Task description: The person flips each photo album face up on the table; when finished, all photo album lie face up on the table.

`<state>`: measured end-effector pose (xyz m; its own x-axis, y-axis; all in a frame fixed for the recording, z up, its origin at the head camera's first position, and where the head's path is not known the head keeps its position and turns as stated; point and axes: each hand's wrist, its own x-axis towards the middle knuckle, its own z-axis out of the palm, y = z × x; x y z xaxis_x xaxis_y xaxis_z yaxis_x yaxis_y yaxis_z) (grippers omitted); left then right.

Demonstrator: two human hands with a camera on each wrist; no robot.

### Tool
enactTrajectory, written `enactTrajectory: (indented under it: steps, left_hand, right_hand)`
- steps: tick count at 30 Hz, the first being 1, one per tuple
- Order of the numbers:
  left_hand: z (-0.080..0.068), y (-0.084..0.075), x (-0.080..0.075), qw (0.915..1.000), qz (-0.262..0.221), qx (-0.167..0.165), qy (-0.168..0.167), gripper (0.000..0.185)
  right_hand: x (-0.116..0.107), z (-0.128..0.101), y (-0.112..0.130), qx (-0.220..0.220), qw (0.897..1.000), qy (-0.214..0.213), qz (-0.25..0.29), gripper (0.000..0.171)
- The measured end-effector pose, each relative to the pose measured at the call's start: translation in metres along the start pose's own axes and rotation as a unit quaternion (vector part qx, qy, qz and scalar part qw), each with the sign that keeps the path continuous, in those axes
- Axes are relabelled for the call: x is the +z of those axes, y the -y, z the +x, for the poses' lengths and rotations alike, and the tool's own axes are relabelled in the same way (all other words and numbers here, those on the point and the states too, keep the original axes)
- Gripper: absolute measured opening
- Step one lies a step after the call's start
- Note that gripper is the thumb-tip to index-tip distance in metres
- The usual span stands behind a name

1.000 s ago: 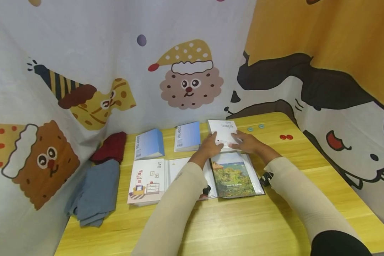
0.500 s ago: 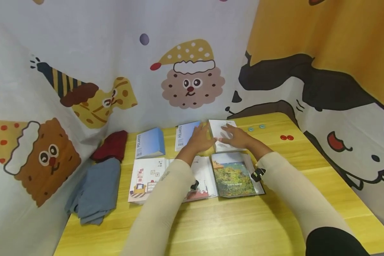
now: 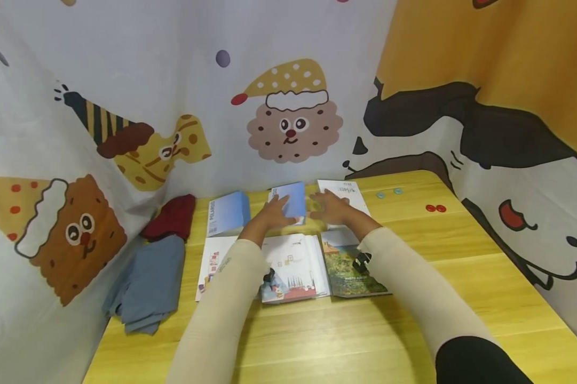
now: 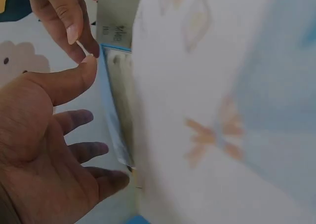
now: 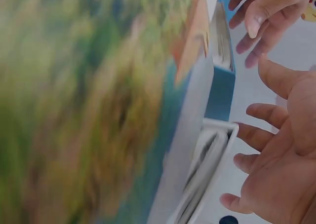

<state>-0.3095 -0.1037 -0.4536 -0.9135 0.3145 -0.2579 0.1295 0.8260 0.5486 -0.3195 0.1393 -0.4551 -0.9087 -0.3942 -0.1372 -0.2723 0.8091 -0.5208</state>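
Observation:
My left hand point(image 3: 271, 213) hovers at the left side of the middle blue POLAROID album point(image 3: 294, 201), fingers spread. Nothing is in its grasp. My right hand point(image 3: 335, 207) is over the white album point(image 3: 359, 196), also with its fingers parted and holding nothing. In the left wrist view, the left hand point(image 4: 54, 150) faces the right hand across a gap. Another blue POLAROID album point(image 3: 228, 212) stands at the back left. Nearer lie a photo album with a painted garden cover point(image 3: 353, 274), a white illustrated album point(image 3: 288, 266), and one partly hidden by my left sleeve point(image 3: 216, 255).
Folded grey-blue cloth point(image 3: 156, 282) and dark red cloth point(image 3: 173, 217) lie at the table's left edge. Two red buttons point(image 3: 435, 208) and two pale green buttons point(image 3: 389, 193) are on the right of the yellow table point(image 3: 466, 288). A patterned curtain point(image 3: 192, 48) hangs behind.
Both hands have left their place at the white album and shifted left, toward the middle blue album. The white album stays at the back right.

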Motion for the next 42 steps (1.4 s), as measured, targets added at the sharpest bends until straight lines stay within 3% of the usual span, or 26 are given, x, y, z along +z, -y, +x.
enactTrajectory:
  steps: [6, 16, 23, 29, 35, 38, 42]
  left_hand:
    - [0.002, 0.009, 0.004, 0.9997, -0.012, -0.001, 0.022, 0.09]
    - [0.001, 0.004, 0.006, 0.9987, -0.037, 0.023, 0.028, 0.094]
    - [0.001, -0.002, 0.009, 0.9948, -0.078, 0.065, 0.002, 0.099]
    - [0.001, -0.004, 0.009, 0.9857, -0.151, 0.075, -0.002, 0.105]
    - [-0.001, -0.006, 0.01, 0.9711, -0.224, 0.084, 0.004, 0.111]
    - [-0.001, -0.005, 0.012, 0.9653, -0.246, 0.087, 0.003, 0.114]
    - [-0.002, -0.003, 0.013, 0.9549, -0.283, 0.089, -0.012, 0.118]
  right_hand:
    - [0.008, 0.004, 0.011, 0.009, 1.0, 0.026, -0.01, 0.073]
    - [0.005, 0.0, 0.014, 0.003, 0.998, 0.038, -0.04, 0.071]
    - [-0.002, -0.01, 0.016, -0.023, 1.0, -0.012, 0.016, 0.079]
    - [-0.004, -0.016, 0.013, -0.05, 0.994, -0.027, 0.088, 0.082]
    - [-0.004, -0.018, 0.018, -0.1, 0.977, -0.035, 0.183, 0.084]
    - [-0.001, -0.014, 0.021, -0.129, 0.971, -0.029, 0.197, 0.083]
    - [0.002, -0.011, 0.023, -0.138, 0.971, -0.032, 0.194, 0.082]
